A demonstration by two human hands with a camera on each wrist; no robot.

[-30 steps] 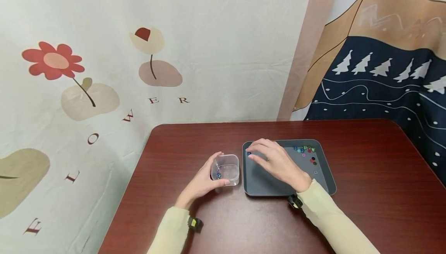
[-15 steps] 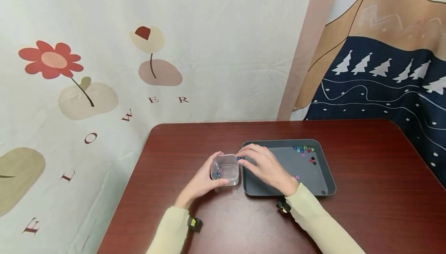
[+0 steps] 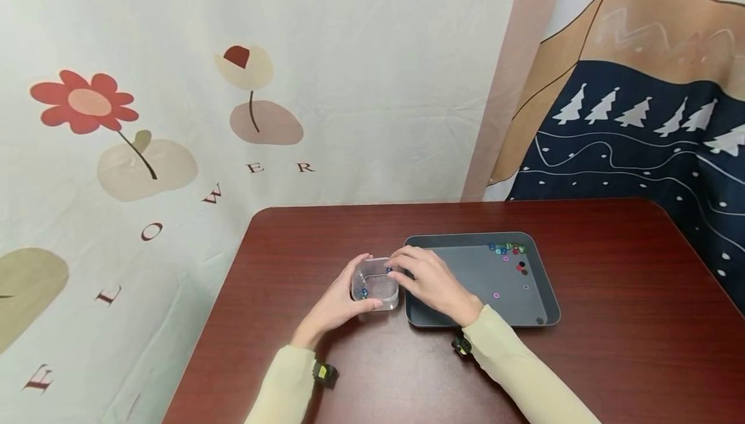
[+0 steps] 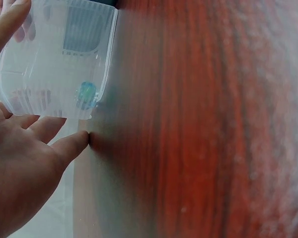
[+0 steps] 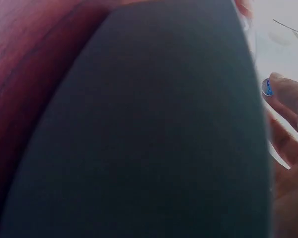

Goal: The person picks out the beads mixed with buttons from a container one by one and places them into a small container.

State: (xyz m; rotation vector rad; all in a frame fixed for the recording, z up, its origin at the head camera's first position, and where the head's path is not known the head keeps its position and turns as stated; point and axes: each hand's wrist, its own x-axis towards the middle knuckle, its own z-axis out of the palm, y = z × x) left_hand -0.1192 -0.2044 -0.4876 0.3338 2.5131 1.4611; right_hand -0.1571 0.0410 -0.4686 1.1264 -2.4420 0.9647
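A clear square plastic container [image 3: 379, 287] stands on the table, left of the tray. My left hand [image 3: 337, 304] grips it from the left, thumb at the near side and fingers at the far side. Blue-green marbles [image 3: 364, 293] lie in the container's near left corner; one such marble [image 4: 86, 94] shows through its wall in the left wrist view. Over the container's right rim, my right hand [image 3: 433, 287] pinches a clear marble with a blue swirl [image 5: 267, 87] between thumb and finger.
The dark grey tray [image 3: 512, 304] lies just right of the container. Several coloured marbles [image 3: 507, 247] sit at its far right. Small red and black pieces [image 3: 521, 267], a pink ring [image 3: 496, 295] and a dark disc [image 3: 540, 320] are there too. Behind the table hangs a patterned cloth [image 3: 378, 88].
My right hand has picked up the blue marble at the tray's far left corner and carried it left over the container's rim. The left hand has stayed on the container.
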